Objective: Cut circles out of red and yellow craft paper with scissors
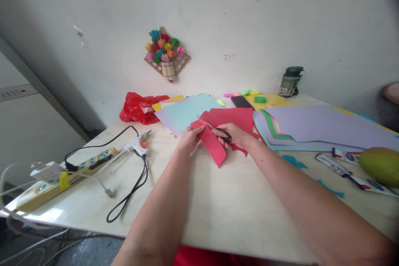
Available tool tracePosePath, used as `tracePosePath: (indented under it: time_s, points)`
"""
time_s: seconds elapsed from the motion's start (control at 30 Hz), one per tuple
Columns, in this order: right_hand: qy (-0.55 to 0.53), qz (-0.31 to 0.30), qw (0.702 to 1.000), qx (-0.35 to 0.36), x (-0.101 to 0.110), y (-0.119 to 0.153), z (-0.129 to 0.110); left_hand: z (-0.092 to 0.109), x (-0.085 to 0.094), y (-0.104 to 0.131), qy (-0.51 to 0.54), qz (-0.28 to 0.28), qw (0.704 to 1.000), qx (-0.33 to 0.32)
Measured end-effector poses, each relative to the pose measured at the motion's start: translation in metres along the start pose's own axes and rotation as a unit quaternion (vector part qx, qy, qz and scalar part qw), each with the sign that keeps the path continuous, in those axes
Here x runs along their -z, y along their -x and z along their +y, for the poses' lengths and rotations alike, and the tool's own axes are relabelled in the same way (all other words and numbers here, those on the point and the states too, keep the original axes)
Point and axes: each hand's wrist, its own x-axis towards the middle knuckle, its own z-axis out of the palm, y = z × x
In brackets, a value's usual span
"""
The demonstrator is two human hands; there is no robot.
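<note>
Head view: red paper, slanting far-left, is pinched by the left hand, overlapped by scissors gripped in the right hand.

In the left hand, the long red paper piece looks matt; in the right hand, the black-handled scissors have shiny metal blades. Beyond the left hand, the crumpled red bag is glossy plastic.
</note>
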Motion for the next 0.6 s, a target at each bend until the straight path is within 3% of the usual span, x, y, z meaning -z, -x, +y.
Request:
tracePosePath:
  time_s: [0.4,0.6]
  points:
    - [0.012,0.035,0.999,0.01,-0.0037,-0.0017,-0.0001,-0.0027,0.0034,-0.0024,-0.005,-0.001,1.0,-0.003]
    - [-0.022,0.028,0.999,0.02,-0.002,0.0,-0.0033,-0.0018,0.004,-0.0052,0.022,0.081,0.996,0.017]
